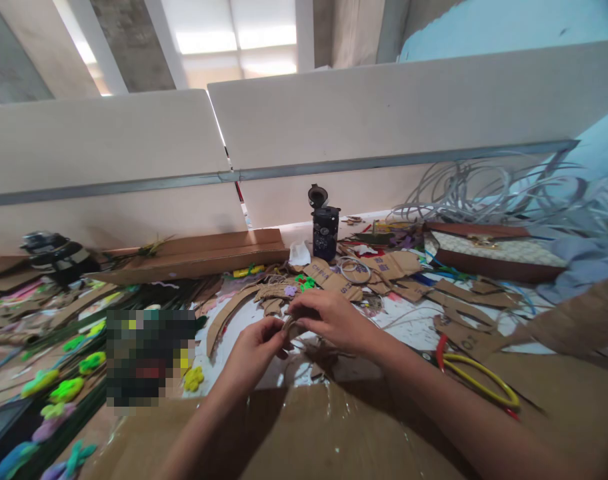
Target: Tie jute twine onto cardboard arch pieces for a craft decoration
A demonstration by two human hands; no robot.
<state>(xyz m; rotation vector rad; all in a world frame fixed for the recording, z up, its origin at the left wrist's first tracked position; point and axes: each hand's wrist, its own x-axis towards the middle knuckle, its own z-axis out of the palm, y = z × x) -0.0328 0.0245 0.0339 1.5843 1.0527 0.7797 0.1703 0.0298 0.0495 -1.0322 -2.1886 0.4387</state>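
Note:
My left hand (258,348) and my right hand (329,321) meet at the middle of the view, fingertips nearly touching. Between them is a small brown piece (290,325), which looks like cardboard or twine; its shape is partly hidden by the fingers. Both hands are closed on it in a pinch. Just beyond the fingers lie brown twisted strips (274,291) with a purple flower (291,291) and green fuzzy bits (305,283). A curved cardboard strip (227,317) rests left of them. Loose pale cord lies under and right of my hands.
Yellow-handled pliers (479,377) lie at the right, near cardboard scraps (459,310). A black bottle with its lid up (325,230) stands behind. Further back right are a patterned handbag (494,252) and coiled tubing (464,190). Fuzzy flowers (67,390) and green stems fill the left.

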